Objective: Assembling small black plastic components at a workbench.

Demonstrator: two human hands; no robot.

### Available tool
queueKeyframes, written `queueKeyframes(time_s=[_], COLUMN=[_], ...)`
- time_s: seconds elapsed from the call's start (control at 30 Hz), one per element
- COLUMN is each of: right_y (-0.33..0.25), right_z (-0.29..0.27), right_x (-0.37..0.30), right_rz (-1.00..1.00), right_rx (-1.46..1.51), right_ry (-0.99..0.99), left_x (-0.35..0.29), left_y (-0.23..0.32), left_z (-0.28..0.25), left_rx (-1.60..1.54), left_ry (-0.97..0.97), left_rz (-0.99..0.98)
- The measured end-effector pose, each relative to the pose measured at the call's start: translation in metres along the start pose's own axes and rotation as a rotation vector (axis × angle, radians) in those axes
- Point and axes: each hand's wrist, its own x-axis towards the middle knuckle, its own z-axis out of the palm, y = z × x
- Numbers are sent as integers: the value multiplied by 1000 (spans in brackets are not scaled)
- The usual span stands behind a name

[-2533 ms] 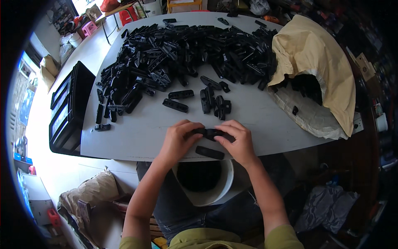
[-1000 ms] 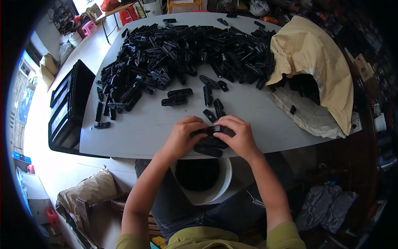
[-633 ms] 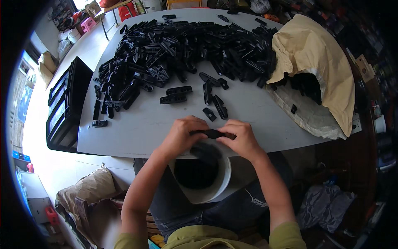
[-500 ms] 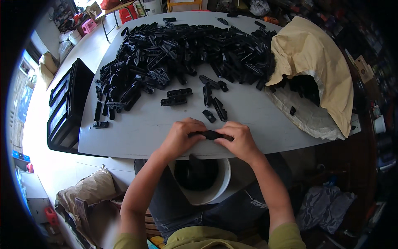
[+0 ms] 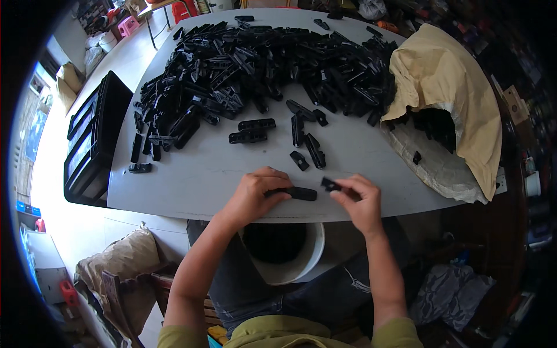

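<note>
Near the table's front edge, my left hand (image 5: 259,191) is closed on a long black plastic part (image 5: 303,194) with a rounded end. To its right, my right hand (image 5: 362,202) pinches a small black plastic piece (image 5: 329,184) between thumb and fingers, apart from the long part. Just beyond lie a short black piece (image 5: 299,160) and a longer slotted black part (image 5: 314,151). Two similar parts (image 5: 248,137) rest side by side farther left. A big heap of black plastic parts (image 5: 232,69) covers the far half of the grey table (image 5: 191,185).
A white bucket (image 5: 318,255) with dark contents stands between my legs, under the table edge. On the right, a tan sack (image 5: 449,75) lies with its mouth toward me, black pieces inside. A black crate (image 5: 96,139) stands against the table's left side.
My hands, formerly together on one black part, have moved apart. The right now holds a small piece away to the right. A dark piece seen over the bucket is no longer visible there.
</note>
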Motion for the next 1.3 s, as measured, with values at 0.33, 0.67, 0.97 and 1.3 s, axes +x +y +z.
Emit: queueKeyframes(time_s=[0.33,0.67,0.97,1.3], right_y=[-11,-23,-17,-20], right_z=[25,67,38,45], right_x=[7,53,19,-6], right_rz=[-195,-258,-154,-201], right_rx=[-209,-654,-243,-568], right_ry=[-244,-201,-50,-60], left_x=[2,10,9,28], left_y=[2,-6,-3,11], left_z=[-1,-32,-35,0], left_rx=[9,636,35,172], left_ry=[-15,454,193,217], left_rz=[37,-79,-339,-174])
